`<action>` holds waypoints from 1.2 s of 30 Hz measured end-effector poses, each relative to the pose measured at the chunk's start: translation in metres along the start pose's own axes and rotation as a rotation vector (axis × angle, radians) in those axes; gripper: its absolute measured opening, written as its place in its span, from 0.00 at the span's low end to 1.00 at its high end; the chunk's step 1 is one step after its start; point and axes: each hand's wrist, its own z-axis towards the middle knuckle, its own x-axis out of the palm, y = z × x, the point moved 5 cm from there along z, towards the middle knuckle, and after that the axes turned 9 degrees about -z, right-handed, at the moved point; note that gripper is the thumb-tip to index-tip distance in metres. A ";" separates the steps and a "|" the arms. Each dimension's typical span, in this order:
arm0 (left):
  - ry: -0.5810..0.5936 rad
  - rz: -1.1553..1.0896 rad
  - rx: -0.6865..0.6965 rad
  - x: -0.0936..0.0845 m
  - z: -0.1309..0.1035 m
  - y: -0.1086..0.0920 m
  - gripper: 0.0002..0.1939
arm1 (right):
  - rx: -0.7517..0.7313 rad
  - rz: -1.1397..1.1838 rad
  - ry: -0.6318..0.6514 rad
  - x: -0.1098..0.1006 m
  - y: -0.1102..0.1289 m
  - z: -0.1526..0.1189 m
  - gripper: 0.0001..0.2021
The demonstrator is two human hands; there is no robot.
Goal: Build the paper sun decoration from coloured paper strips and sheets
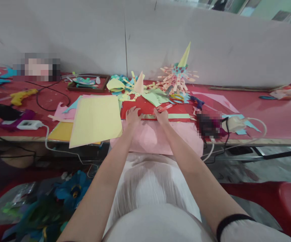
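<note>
Pink sheet (pixel 158 139) lies at the table's near edge, ruler (pixel 149 116) along its top. I see left hand (pixel 132 116) spread flat pressing the ruler; right hand (pixel 162 116) pinches a pencil (pixel 166 108). Best keep the ruler pinned while marking. Count: one ruler, one pencil, one pink sheet, two paper cones.

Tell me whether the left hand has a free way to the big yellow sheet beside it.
Probably yes. The left hand rests flat on the pink sheet, and the yellow sheet lies just to its left, on top of the pile, with nothing between them.
</note>
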 end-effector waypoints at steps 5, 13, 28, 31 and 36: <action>0.004 0.000 -0.008 0.000 -0.001 0.000 0.17 | 0.012 0.029 -0.028 -0.001 -0.001 0.000 0.12; 0.000 0.008 0.001 0.002 0.001 0.001 0.17 | -0.001 -0.010 -0.042 -0.003 0.003 -0.001 0.12; -0.010 -0.008 0.009 0.000 -0.001 -0.001 0.16 | 0.009 0.000 -0.048 -0.004 0.003 -0.003 0.12; -0.015 -0.004 0.009 -0.001 -0.002 -0.002 0.16 | 0.014 0.006 -0.039 -0.003 0.003 -0.003 0.12; 0.000 0.003 -0.003 -0.002 -0.002 -0.003 0.17 | 0.022 0.023 -0.031 -0.003 0.003 -0.003 0.10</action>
